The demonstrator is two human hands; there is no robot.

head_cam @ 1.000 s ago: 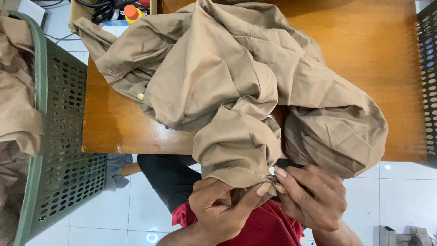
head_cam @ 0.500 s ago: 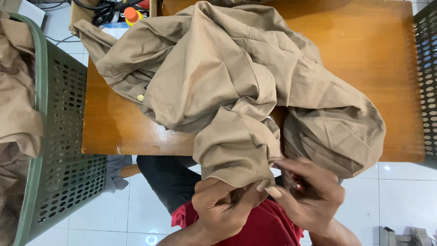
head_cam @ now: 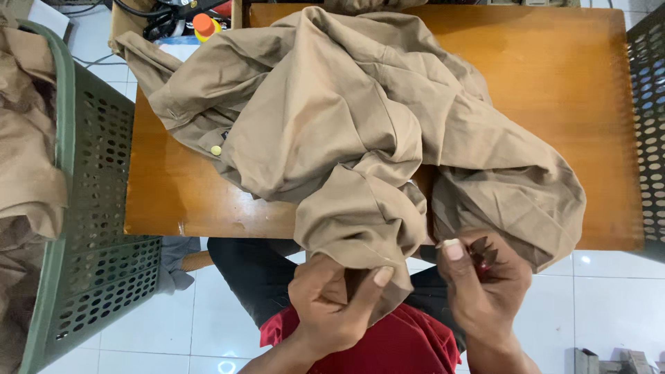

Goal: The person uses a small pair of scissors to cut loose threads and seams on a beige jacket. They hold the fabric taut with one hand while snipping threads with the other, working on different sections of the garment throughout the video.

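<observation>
A crumpled tan shirt (head_cam: 332, 118) lies spread over the wooden table (head_cam: 554, 83), one sleeve hanging off the near edge. My left hand (head_cam: 336, 305) grips the cuff end of that sleeve, thumb pressed on the fabric. My right hand (head_cam: 485, 291) is just to the right of the sleeve, fingers curled around a small dark red object (head_cam: 480, 257) that I cannot identify. A pale button (head_cam: 216, 149) shows on the shirt's left side.
A green perforated basket (head_cam: 90, 228) holding more tan cloth stands at the left. A dark perforated bin (head_cam: 648, 125) is at the right edge. Cables and an orange-capped bottle (head_cam: 204, 24) lie beyond the table's far left corner. White tiled floor below.
My right hand has come off the sleeve cuff and shifted slightly right, now curled around the small red object. My left hand keeps its hold on the sleeve.
</observation>
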